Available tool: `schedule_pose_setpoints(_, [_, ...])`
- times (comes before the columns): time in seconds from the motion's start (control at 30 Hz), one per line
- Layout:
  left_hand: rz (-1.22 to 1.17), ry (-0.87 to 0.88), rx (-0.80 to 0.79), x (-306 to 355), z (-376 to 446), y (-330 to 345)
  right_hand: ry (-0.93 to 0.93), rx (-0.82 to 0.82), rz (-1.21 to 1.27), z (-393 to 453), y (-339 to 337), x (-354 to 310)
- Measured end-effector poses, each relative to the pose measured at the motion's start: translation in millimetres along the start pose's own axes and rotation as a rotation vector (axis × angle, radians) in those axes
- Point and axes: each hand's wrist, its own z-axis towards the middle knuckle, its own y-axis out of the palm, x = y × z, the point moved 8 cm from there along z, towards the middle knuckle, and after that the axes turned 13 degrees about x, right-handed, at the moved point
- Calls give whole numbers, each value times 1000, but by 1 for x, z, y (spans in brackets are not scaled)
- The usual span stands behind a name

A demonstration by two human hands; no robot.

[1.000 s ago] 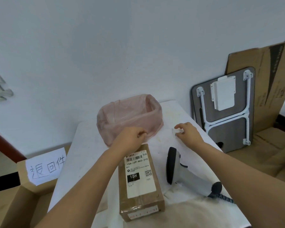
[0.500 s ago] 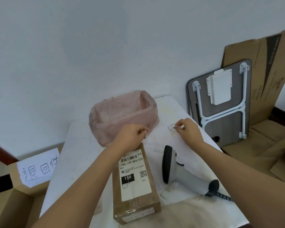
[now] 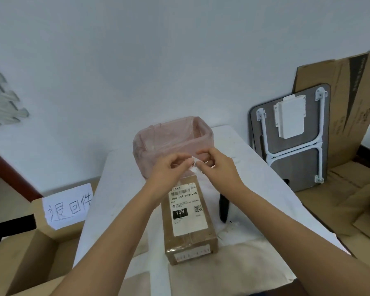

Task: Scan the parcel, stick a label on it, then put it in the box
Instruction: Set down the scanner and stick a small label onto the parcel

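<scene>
Brown parcel (image 3: 188,218) lies below both hands.

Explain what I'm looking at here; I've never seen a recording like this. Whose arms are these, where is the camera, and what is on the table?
The camera sits on a person's head, looking down at their own bare arms. The left hand and right hand together pinch a small label above the parcel, a brown box lying on the white table. Behind it stands a bin lined with a pink bag. The dark scanner lies right of the parcel. A cardboard box with a handwritten sign stands left of the table.
</scene>
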Motion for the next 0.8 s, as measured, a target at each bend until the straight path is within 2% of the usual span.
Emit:
schedule_pose_setpoints(0.13, [-74, -38, 86, -10, -24, -32, 2, -48, 49, -27, 23, -25])
schedule_pose_setpoints(0.33, [-242, -126, 271, -32, -52, -76, 133, -117, 213, -62, 52, -26])
schedule_pose_setpoints(0.57, [-256, -194, 286, -43, -75, -88, 185, -168, 353, -86, 67, -35])
schedule_pose_setpoints(0.8, [-195, -151, 292, -44, -84, -86, 261, -130, 367, -98, 60, -24])
